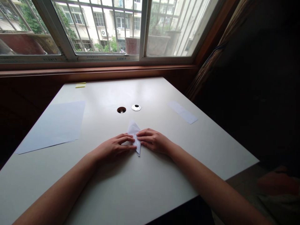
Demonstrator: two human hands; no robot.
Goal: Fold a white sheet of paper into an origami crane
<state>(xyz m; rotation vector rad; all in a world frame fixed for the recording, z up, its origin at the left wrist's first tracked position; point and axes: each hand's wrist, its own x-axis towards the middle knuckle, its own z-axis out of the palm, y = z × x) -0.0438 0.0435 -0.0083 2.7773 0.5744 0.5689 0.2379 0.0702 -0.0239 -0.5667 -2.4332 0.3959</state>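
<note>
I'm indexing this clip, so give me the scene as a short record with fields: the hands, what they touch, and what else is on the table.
setting: white table below a window
left: left hand flat on the folded paper
right: right hand flat at the paper's right edge
paper shape: white, pointed at near and far ends
table left: sheets of paper
far left: yellow sticky note
centre: round hole, metal cap beside it
table right: paper strip

Left hand (114, 147): flat on the folded paper (134, 135)
Right hand (153, 141): fingertips pressing its right edge
Table (140, 187): white
</note>
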